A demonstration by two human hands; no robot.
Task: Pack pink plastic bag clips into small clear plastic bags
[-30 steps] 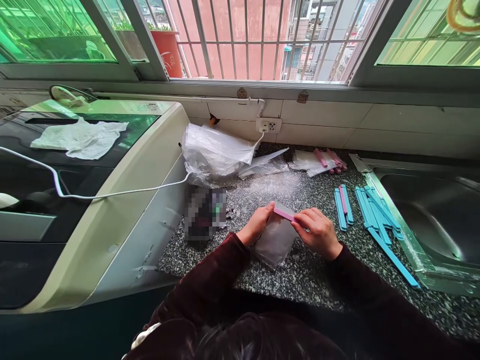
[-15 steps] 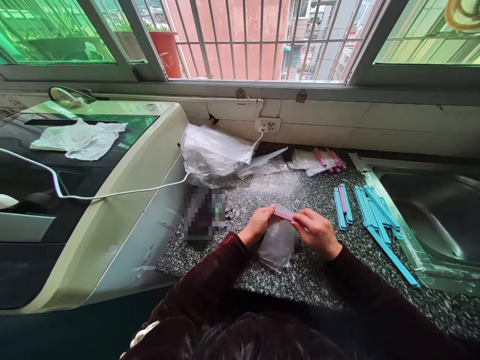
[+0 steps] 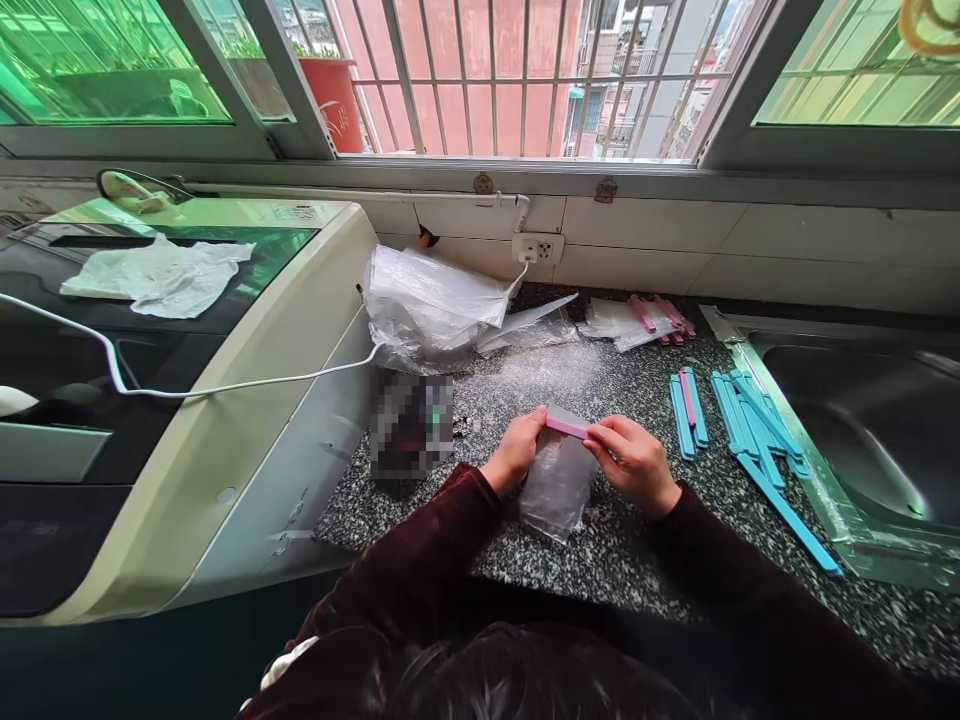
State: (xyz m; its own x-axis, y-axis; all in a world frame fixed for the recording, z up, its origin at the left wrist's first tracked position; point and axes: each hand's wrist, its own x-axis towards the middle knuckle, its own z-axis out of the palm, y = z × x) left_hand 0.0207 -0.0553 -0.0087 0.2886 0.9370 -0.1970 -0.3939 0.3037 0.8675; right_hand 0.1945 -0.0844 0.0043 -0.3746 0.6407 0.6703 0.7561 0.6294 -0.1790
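Observation:
Between my two hands is a short pink bag sealing clip (image 3: pixel 568 427), lying across the upper part of a clear plastic bag (image 3: pixel 556 485). My left hand (image 3: pixel 518 446) pinches the clip's left end. At its right end my right hand (image 3: pixel 632 464) grips with thumb and fingers. The bag hangs down over the speckled counter below the clip, and a small flap shows above it. To the right lie blue sealing clips (image 3: pixel 754 420) in a pile, and a small group of blue clips with one pink clip (image 3: pixel 687 396) among them.
Clear plastic bags (image 3: pixel 431 300) are heaped by the wall socket (image 3: pixel 538 248). Bags with several pink clips (image 3: pixel 660 318) lie at the back right. A sink (image 3: pixel 847 340) borders the right side; a large appliance (image 3: pixel 300 430) with a white cable (image 3: pixel 247 386) stands left.
Both hands keep their grip on the pink clip and bag, with hardly any movement. The whole view has shifted very slightly.

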